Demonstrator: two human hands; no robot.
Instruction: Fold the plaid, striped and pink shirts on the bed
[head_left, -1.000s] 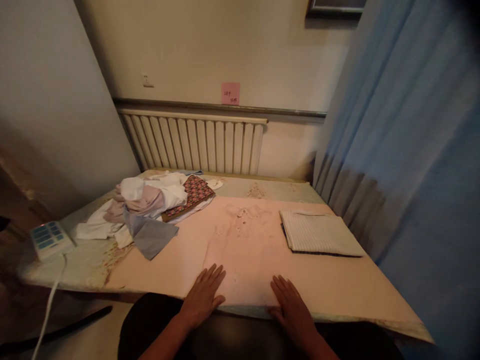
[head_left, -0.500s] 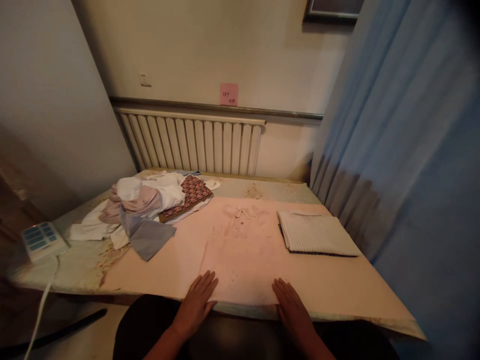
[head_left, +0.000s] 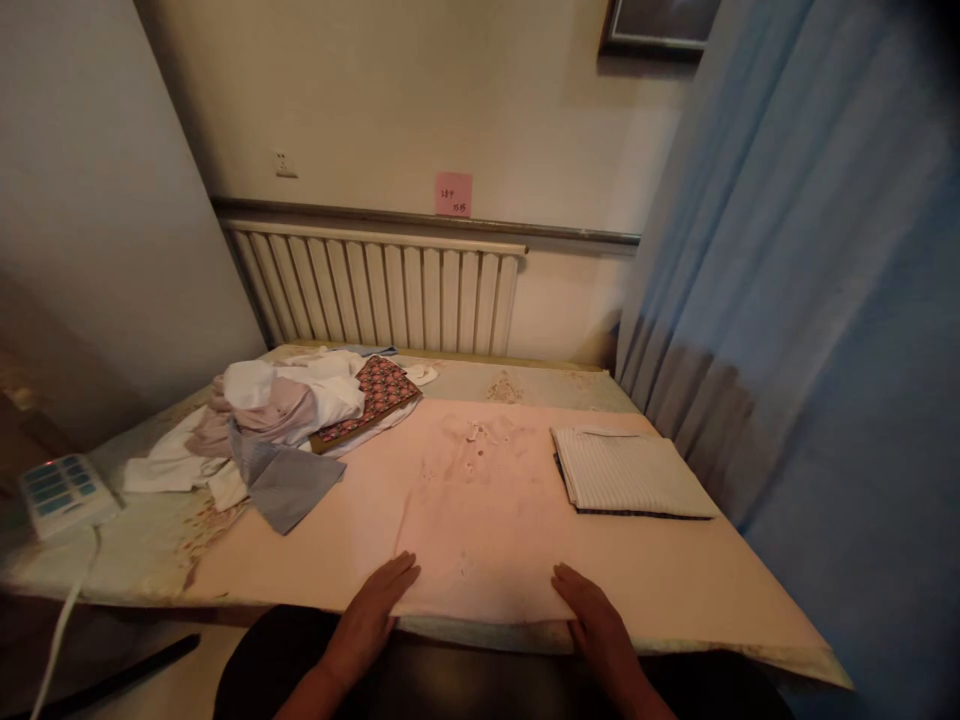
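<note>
A pale pink buttoned garment (head_left: 487,520) lies folded flat on a pink cloth (head_left: 675,590) of nearly the same colour. Its collar and buttons face up at the far end. At its near left corner is my left hand (head_left: 373,600), fingers stretched out and thumb low at the table edge. My right hand (head_left: 596,612) mirrors it at the near right corner, fingers extended. Both hands look turned on edge, palms inward. Whether they touch the garment I cannot tell.
A loose heap of clothes (head_left: 262,410) lies at the left, with a patterned red-black folded piece (head_left: 379,400) beside it. On the right is a folded striped cloth (head_left: 630,470). A white power strip (head_left: 64,495) sits far left; a blue curtain (head_left: 787,300) borders the right.
Both hands have moved apart and turned from lying palm down to standing more on edge. The garment stays in place on the cloth. The view has shifted slightly.
</note>
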